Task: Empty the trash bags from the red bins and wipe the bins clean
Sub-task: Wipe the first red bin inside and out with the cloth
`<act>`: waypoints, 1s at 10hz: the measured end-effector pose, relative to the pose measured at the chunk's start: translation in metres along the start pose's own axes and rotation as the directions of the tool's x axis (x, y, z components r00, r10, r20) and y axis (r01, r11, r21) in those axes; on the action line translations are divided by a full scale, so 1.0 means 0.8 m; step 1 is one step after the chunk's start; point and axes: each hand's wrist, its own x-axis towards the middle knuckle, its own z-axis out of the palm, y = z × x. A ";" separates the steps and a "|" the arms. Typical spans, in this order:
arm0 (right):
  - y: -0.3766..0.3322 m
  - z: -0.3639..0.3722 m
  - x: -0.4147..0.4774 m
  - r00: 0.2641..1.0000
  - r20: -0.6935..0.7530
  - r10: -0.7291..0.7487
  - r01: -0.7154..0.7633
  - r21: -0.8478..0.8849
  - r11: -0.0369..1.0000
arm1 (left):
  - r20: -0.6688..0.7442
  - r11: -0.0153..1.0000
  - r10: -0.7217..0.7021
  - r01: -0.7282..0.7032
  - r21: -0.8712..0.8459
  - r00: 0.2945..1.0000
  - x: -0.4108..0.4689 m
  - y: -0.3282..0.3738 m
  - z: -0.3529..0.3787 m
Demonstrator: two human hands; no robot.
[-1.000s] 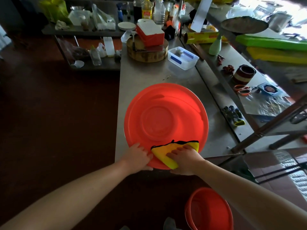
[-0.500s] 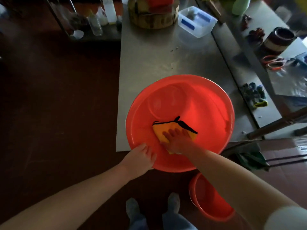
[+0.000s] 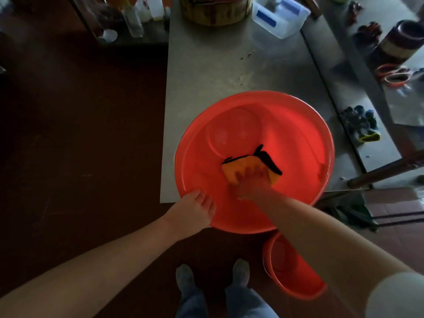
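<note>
Wiping step under way: the right hand [image 3: 250,184] presses the yellow cloth [image 3: 241,167], fingers spread flat, inside the red bin [image 3: 298,125] at the bench's [image 3: 218,65] near edge. The left hand [image 3: 192,210] grips the near rim, fingers curled. Next, I'd say, sweep the far wall.

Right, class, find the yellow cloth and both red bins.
yellow cloth [image 3: 232,169]: head view, bare yellow face.
big red bin [image 3: 298,134]: head view, inner wall.
smaller red bin [image 3: 291,278]: head view, its wall.

Dim room: steel table [image 3: 218,65] on what seems dark red floor [image 3: 80,134].
</note>
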 end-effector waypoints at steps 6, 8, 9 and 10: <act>0.052 -0.045 -0.031 0.953 -0.099 -0.287 0.078 -0.834 0.546 | 0.046 0.996 0.078 -0.075 -0.050 0.996 -0.002 -0.007 0.017; 0.007 0.038 -0.057 0.989 -0.017 -0.147 0.110 -0.576 0.810 | -0.007 0.977 0.195 -0.194 0.086 0.981 0.000 -0.024 0.017; 0.001 0.034 -0.065 0.981 0.050 -0.189 0.185 -0.554 0.812 | -0.058 0.975 0.214 -0.210 0.070 0.975 0.003 -0.025 0.019; 0.018 0.008 -0.067 0.972 0.052 -0.229 0.205 -0.660 0.722 | -0.089 0.981 0.192 -0.191 0.021 0.977 0.001 -0.027 0.021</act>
